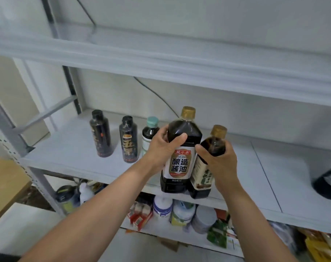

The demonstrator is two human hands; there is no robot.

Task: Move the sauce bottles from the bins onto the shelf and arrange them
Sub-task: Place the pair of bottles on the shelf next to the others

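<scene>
My left hand [162, 148] grips a large dark soy sauce bottle [180, 159] with a gold cap and a white label, held upright above the front edge of the white shelf [70, 157]. My right hand [220, 161] grips a second, smaller gold-capped dark bottle [203, 178] just to its right, the two bottles touching. On the shelf behind stand two black bottles [101, 134] [128, 139] and a bottle with a pale green cap [149, 133], partly hidden by my left hand. No bins are in view.
Another dark bottle [329, 183] is cut off at the right edge of the shelf. An upper shelf board [161, 59] overhangs. The lower shelf [179, 212] holds white jars, packets and cartons. A grey upright post [9, 137] stands at left.
</scene>
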